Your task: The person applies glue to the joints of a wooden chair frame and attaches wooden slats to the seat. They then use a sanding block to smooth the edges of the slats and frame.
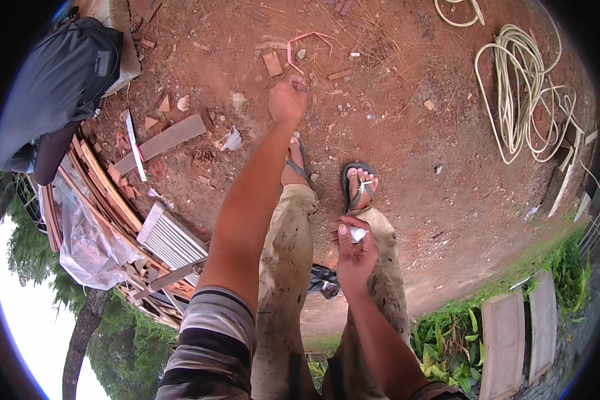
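My left hand [289,99] reaches out low over the reddish dirt, its fingers curled closed. A bent pink strip [311,35] runs down to these fingers; whether they grip its end I cannot tell. Close to my right knee, my right hand [357,260] is closed around a small white crumpled piece [357,235], which looks like plastic or paper. Beyond my left hand lies a short reddish-brown wood offcut [272,64].
A coiled cream hose [513,93] lies at the right. Leftward are a grey plank [170,141], a white strip [135,147], a crumpled clear wrapper [232,139], stacked boards under plastic sheeting [97,250] and a dark cloth-like cover [60,87]. My sandalled feet [360,183] stand between.
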Demonstrator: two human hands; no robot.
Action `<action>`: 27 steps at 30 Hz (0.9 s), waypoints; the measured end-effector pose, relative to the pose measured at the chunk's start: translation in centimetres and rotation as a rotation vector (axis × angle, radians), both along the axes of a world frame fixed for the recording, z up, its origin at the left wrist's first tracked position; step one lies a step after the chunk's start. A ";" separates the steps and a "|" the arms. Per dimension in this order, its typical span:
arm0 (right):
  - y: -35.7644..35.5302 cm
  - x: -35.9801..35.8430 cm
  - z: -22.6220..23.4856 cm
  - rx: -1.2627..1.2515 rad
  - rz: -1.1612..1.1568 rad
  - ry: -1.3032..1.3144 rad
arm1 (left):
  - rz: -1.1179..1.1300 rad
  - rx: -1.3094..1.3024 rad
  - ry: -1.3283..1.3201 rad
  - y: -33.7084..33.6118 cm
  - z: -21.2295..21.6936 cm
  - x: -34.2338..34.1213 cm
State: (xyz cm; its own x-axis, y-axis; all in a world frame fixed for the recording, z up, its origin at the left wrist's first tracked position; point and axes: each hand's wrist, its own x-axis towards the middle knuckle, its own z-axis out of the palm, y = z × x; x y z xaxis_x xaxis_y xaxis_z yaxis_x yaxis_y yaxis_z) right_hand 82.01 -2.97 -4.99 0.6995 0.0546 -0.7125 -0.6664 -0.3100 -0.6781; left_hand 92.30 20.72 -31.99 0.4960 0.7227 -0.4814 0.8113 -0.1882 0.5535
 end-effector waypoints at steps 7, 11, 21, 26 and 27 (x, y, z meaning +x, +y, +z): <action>1.1 -1.3 -0.4 0.010 -0.080 0.150 | 0.212 0.194 0.117 1.7 -3.6 -1.9; 2.6 -1.6 0.2 0.038 -0.115 0.209 | 0.206 0.271 -0.044 4.0 -4.8 -2.8; 2.4 -2.3 -0.3 0.044 -0.041 0.226 | 0.206 0.386 -0.086 5.7 -5.3 -0.6; 2.2 -2.2 -0.2 0.025 0.017 0.219 | 0.165 0.523 -0.089 6.0 -6.3 -0.7; 2.2 -2.2 -0.2 0.025 0.027 0.211 | 0.144 0.523 -0.094 6.1 -6.4 -0.8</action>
